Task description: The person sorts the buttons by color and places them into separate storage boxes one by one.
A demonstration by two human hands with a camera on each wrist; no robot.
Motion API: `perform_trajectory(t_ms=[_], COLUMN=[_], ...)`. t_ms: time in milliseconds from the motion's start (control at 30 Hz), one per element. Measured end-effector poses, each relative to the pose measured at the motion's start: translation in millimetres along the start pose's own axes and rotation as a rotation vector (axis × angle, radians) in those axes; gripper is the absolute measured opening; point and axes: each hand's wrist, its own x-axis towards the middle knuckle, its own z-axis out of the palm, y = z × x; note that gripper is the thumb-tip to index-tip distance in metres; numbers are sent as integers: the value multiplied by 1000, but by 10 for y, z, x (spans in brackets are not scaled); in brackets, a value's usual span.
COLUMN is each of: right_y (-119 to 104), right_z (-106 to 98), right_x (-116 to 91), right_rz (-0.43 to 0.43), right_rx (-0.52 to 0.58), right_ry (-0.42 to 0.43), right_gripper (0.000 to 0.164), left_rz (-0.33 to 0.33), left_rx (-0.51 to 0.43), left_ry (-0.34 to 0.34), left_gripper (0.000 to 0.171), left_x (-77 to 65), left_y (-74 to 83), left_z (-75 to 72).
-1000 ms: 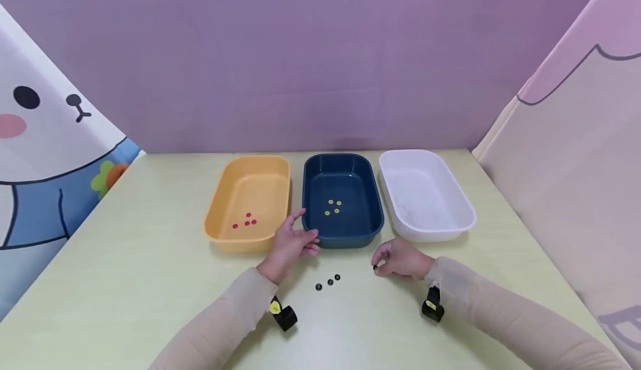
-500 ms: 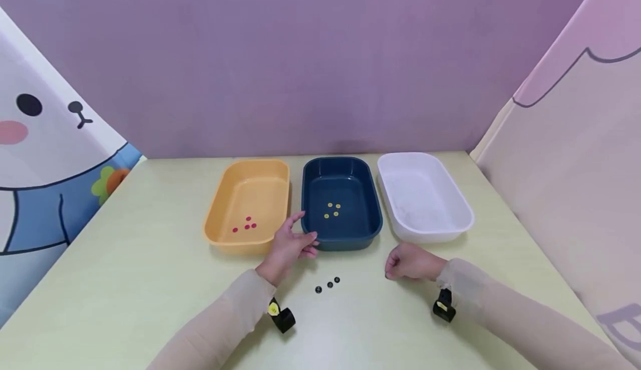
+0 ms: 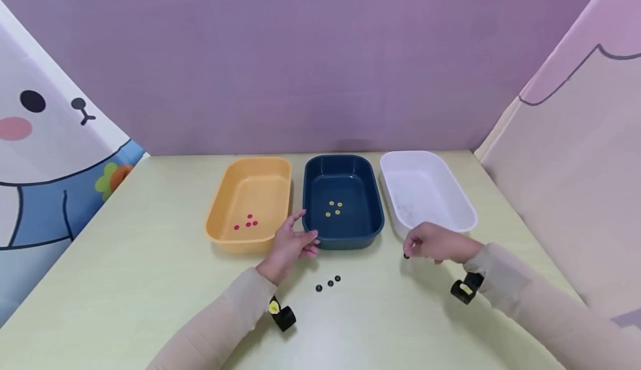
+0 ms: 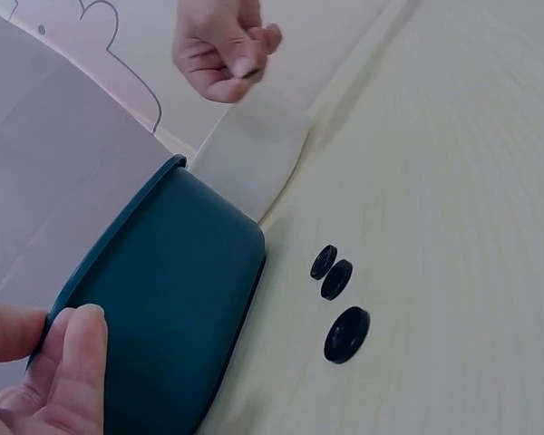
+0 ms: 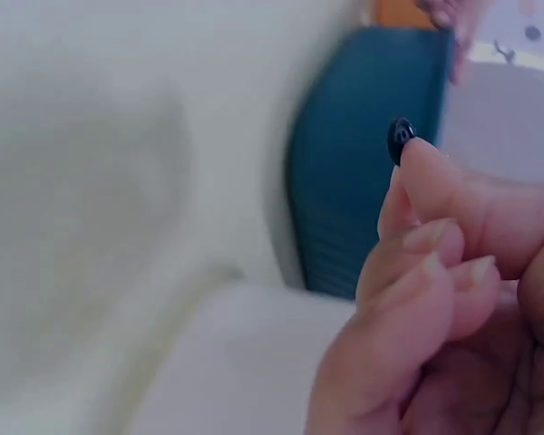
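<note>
A small black button [image 5: 400, 138] is pinched between the thumb and fingertip of my right hand [image 3: 438, 243], which is raised at the near edge of the white tray [image 3: 463, 225]. My left hand [image 3: 289, 245] grips the near left rim of the dark blue tray [image 4: 177, 281], thumb and fingers on either side of the rim in the left wrist view. Between the hands, three black buttons [image 3: 330, 283] lie in a short slanting row on the table. Several yellow buttons [image 3: 338, 212] sit inside the blue tray.
To the left stands a yellow-orange tray [image 3: 220, 203] with several red buttons [image 3: 248, 224] in it. All three trays are side by side on the pale table [image 3: 125, 259]. A purple cloth [image 3: 300, 64] hangs behind them, with printed cloths at both sides.
My right hand has lifted the black button off the table and moved it right and up to the white tray's near edge. The left hand stays at the blue tray's rim.
</note>
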Motion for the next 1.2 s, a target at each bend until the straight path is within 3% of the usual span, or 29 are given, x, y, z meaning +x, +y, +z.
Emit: perform_trajectory(t_ms=[300, 467, 1200], right_y=[-30, 19, 152], right_z=[-418, -588, -784], right_x=[38, 103, 300], right_rz=[32, 83, 146], right_rx=[2, 61, 120], right_ry=[56, 104, 152], right_gripper=[12, 16, 24], left_rz=[11, 2, -13], left_rx=[-7, -8, 10], left_ry=[-18, -17, -14], left_gripper=[65, 65, 65], left_x=[-5, -5, -24], left_y=[2, -2, 6], left_z=[-20, -28, -22])
